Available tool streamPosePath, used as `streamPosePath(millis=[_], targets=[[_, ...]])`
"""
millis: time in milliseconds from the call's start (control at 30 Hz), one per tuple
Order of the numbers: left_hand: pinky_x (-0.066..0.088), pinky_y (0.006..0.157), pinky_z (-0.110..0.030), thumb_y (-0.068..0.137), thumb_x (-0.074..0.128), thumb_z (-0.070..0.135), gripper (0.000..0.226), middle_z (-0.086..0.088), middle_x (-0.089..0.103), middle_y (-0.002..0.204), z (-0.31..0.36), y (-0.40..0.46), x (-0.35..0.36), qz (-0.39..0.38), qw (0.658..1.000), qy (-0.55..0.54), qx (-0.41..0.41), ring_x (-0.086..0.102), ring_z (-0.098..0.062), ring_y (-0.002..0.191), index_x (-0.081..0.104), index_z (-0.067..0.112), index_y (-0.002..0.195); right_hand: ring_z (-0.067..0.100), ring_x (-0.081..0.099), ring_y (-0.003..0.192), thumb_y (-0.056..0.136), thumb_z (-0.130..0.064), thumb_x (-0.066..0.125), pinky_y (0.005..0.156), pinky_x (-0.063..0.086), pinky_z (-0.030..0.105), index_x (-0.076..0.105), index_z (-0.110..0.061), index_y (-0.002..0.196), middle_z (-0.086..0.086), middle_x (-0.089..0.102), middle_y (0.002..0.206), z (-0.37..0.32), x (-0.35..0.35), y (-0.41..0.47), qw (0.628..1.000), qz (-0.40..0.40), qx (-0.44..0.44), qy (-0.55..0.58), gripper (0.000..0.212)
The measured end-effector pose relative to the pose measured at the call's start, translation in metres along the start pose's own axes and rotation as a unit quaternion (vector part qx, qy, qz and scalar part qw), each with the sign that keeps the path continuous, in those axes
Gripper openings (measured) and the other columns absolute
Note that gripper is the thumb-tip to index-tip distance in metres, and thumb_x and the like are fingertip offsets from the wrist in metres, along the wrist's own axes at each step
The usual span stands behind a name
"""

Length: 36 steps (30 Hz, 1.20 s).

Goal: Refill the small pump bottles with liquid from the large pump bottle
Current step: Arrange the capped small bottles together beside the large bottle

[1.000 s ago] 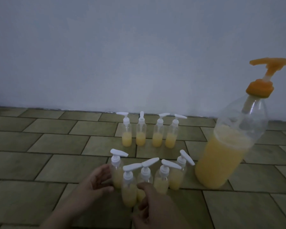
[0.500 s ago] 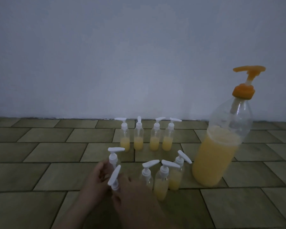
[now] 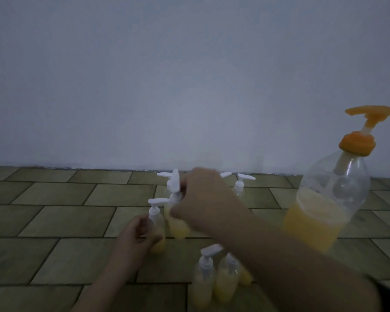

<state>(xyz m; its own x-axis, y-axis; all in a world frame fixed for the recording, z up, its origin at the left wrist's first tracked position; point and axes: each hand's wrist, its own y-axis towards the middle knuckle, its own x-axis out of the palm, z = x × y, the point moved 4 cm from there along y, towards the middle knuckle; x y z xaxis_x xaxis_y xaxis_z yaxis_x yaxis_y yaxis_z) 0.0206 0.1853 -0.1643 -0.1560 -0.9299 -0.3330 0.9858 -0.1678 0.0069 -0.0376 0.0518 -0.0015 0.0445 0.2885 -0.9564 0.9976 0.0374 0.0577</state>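
My right hand (image 3: 203, 203) grips a small clear pump bottle (image 3: 177, 228) with yellow liquid and a white pump, lifted off the floor and carried toward the back row. My left hand (image 3: 135, 235) holds another small pump bottle (image 3: 156, 221) that stands on the tiles. Three small bottles (image 3: 204, 282) stand close together near the bottom, partly behind my right forearm. The back row of small bottles (image 3: 240, 185) is mostly hidden by my right hand. The large clear bottle (image 3: 324, 212) with an orange pump stands at the right, about half full of yellow liquid.
The floor is laid with olive-green tiles (image 3: 61, 221) and meets a plain pale wall (image 3: 167, 86) just behind the back row. Bare tiles lie to the left of the bottles.
My right hand has lifted one small bottle out of the front group and carried it up and away toward the back row. My left hand has closed round the leftmost front bottle. The view has shifted.
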Motion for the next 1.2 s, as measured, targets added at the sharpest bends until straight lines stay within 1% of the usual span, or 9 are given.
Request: streamPosePath(millis=[67,133,267,367,600,933,1033,1133,1200], targets=[[0.053,0.081,-0.036,0.077,0.074,0.013,0.038,0.003,0.064,0.106,-0.002,0.007,0.004,-0.013,1.000,0.002,-0.004,0.060,-0.015,0.101,0.058,0.022,0.110,0.017,0.062,0.087,0.082,-0.022,0.068,0.082,0.054,0.031,0.064,-0.008,0.102,0.004,0.062,0.098,0.010,-0.027,0.007,0.999,-0.030,0.014,-0.020,0.025],[0.050,0.075,-0.027,0.078,0.073,0.016,0.039,0.006,0.061,0.109,0.001,0.011,0.010,-0.020,1.000,0.012,0.000,0.058,-0.011,0.102,0.056,0.022,0.113,0.020,0.062,0.092,0.077,-0.022,0.073,0.084,0.054,0.032,0.062,-0.007,0.108,0.006,0.062,0.103,0.024,-0.024,0.025,0.996,-0.068,0.053,-0.031,0.036],[0.046,0.070,-0.018,0.079,0.072,0.013,0.040,0.004,0.061,0.110,0.007,0.015,0.019,-0.012,0.999,0.026,0.015,0.057,-0.009,0.100,0.056,0.019,0.114,0.021,0.064,0.086,0.073,-0.023,0.078,0.078,0.054,0.029,0.059,-0.006,0.108,0.006,0.062,0.095,0.046,0.000,0.046,0.988,-0.117,0.083,-0.047,0.044],[0.044,0.067,-0.014,0.080,0.072,0.014,0.044,0.007,0.058,0.111,0.011,0.017,0.024,-0.010,0.999,0.033,0.020,0.054,-0.002,0.097,0.053,0.023,0.118,0.020,0.066,0.087,0.075,-0.024,0.077,0.082,0.054,0.029,0.060,-0.007,0.110,0.006,0.065,0.100,0.053,0.013,0.052,0.987,-0.124,0.076,-0.060,0.042],[0.047,0.073,-0.022,0.080,0.071,0.017,0.045,0.009,0.057,0.113,0.010,0.020,0.026,-0.012,0.999,0.042,0.029,0.054,-0.011,0.108,0.050,0.029,0.119,0.020,0.058,0.100,0.081,-0.027,0.071,0.087,0.048,0.027,0.059,-0.009,0.118,0.007,0.060,0.112,0.057,0.036,0.055,0.988,-0.116,0.022,-0.104,0.044],[0.050,0.084,-0.031,0.080,0.071,0.019,0.040,0.009,0.058,0.114,0.015,0.016,0.029,-0.020,0.997,0.067,0.027,0.053,-0.011,0.109,0.052,0.028,0.115,0.018,0.060,0.097,0.082,-0.026,0.070,0.088,0.050,0.028,0.062,-0.010,0.117,0.006,0.063,0.109,0.065,0.038,0.057,0.984,-0.124,0.011,-0.129,0.039],[0.049,0.078,-0.024,0.079,0.072,0.016,0.043,0.009,0.057,0.114,0.013,0.016,0.030,-0.028,0.997,0.073,0.023,0.052,-0.011,0.108,0.052,0.025,0.116,0.020,0.059,0.103,0.082,-0.026,0.070,0.089,0.049,0.027,0.058,-0.009,0.122,0.006,0.060,0.117,0.063,0.023,0.050,0.979,-0.140,0.018,-0.145,0.045],[0.046,0.076,-0.018,0.077,0.074,0.011,0.054,0.007,0.054,0.116,0.008,0.012,0.025,-0.015,0.998,0.062,0.008,0.052,-0.010,0.108,0.048,0.020,0.123,0.018,0.059,0.102,0.086,-0.017,0.064,0.087,0.050,0.026,0.058,-0.011,0.120,0.003,0.058,0.118,0.060,-0.012,0.032,0.990,-0.079,0.017,-0.113,0.035],[0.048,0.079,-0.024,0.079,0.071,0.008,0.052,0.005,0.055,0.114,0.008,-0.002,0.017,0.055,0.997,0.049,0.006,0.054,-0.008,0.102,0.048,0.019,0.124,0.013,0.058,0.099,0.088,-0.015,0.060,0.085,0.049,0.024,0.060,-0.018,0.117,-0.004,0.059,0.114,0.064,-0.039,0.012,0.999,-0.007,0.028,-0.038,0.029]])
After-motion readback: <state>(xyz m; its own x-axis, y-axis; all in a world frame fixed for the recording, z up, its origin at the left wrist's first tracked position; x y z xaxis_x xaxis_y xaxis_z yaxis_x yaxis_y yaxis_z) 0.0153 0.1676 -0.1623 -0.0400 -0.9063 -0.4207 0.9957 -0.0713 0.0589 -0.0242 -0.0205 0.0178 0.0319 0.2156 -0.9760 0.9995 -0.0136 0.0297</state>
